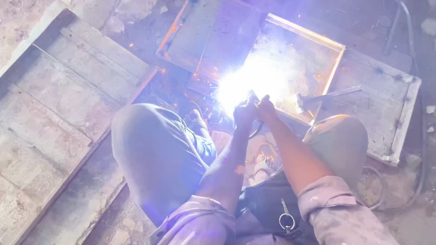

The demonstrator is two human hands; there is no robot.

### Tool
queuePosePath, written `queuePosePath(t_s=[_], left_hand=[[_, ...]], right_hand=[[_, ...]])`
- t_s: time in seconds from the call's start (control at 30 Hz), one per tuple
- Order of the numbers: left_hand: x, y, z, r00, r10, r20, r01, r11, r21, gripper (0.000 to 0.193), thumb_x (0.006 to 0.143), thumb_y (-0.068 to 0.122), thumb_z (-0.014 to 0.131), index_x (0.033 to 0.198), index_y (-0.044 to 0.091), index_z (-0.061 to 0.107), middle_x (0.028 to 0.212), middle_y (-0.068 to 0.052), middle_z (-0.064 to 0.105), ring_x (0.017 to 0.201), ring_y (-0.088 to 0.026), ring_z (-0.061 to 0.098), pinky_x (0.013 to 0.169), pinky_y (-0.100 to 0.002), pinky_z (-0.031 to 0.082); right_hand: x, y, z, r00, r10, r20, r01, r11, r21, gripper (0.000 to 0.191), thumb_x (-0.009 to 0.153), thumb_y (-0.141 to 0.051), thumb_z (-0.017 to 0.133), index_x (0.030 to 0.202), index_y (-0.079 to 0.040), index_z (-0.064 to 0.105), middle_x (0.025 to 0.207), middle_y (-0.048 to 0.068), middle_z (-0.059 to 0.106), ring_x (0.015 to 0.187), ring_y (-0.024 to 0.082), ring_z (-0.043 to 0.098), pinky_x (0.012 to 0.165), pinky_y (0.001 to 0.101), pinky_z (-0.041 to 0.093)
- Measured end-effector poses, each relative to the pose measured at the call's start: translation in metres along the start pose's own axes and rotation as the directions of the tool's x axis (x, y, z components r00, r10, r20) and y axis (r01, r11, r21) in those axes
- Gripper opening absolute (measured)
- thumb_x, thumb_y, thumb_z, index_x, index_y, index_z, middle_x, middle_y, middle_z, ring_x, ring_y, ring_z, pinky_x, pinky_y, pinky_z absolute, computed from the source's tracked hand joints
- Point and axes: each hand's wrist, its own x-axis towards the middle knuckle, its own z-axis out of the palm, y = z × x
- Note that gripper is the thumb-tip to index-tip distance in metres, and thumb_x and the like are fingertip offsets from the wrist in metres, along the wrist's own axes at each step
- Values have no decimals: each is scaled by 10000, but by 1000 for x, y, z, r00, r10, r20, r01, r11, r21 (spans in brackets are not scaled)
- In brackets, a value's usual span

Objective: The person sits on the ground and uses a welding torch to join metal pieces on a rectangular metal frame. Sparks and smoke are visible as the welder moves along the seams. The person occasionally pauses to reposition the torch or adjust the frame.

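We are crouching with both forearms stretching forward between our knees, our left hand [245, 113] and right hand [265, 109] pressing together, fingers closing around a welding holder [255, 105] whose shape the glare is hiding. Its long axis is pointing away from us toward the white arc [247, 84], at the near corner of a rectangular metal frame [334, 68] lying flat on the dusty concrete floor [399, 181]. Wooden panels [68, 100] are lying to the left, and a hammer [324, 96] is resting inside the frame.
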Motion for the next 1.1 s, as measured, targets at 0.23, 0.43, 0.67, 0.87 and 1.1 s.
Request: queuePosePath(t_s=[0.23,0.43,0.67,0.87,1.1], left_hand=[[15,-22,9,997,68,45,-70,997,45,693,842,604,650,1072,-44,742,961,-222,799,872,-314,753,789,-431,571],[12,-16,7,999,-24,-41,28,995,95,701,804,616,706,1149,7,739,972,-181,755,850,-272,688,788,-431,546],[9,-13,4,1000,13,-11,-11,995,102,742,812,628,737,1010,-87,777,911,-199,761,846,-268,726,817,-411,551],[12,-13,1,996,81,-32,-80,996,35,697,798,603,760,1080,-34,748,953,-181,741,879,-256,695,806,-404,530],[7,-1,-1,999,23,41,-22,1000,-15,714,805,632,699,1053,-32,781,987,-184,786,901,-264,753,827,-387,564]], right_hand=[[13,14,6,996,81,30,-83,995,62,994,826,-584,695,1291,222,344,893,241,709,682,251,709,529,359,540],[11,4,1,981,177,82,-186,975,119,991,815,-566,714,1312,212,354,935,237,703,693,252,698,522,367,534],[-2,-13,-9,965,218,147,-240,958,155,990,802,-545,736,1336,201,364,984,234,697,707,252,685,515,376,526],[2,-13,-10,977,179,114,-186,981,54,1077,793,-591,774,1361,232,374,1130,311,672,903,285,713,652,396,569],[7,-11,-4,985,173,-26,-173,985,-3,1020,824,-636,651,1423,161,434,1210,326,710,1048,362,750,785,431,604]])
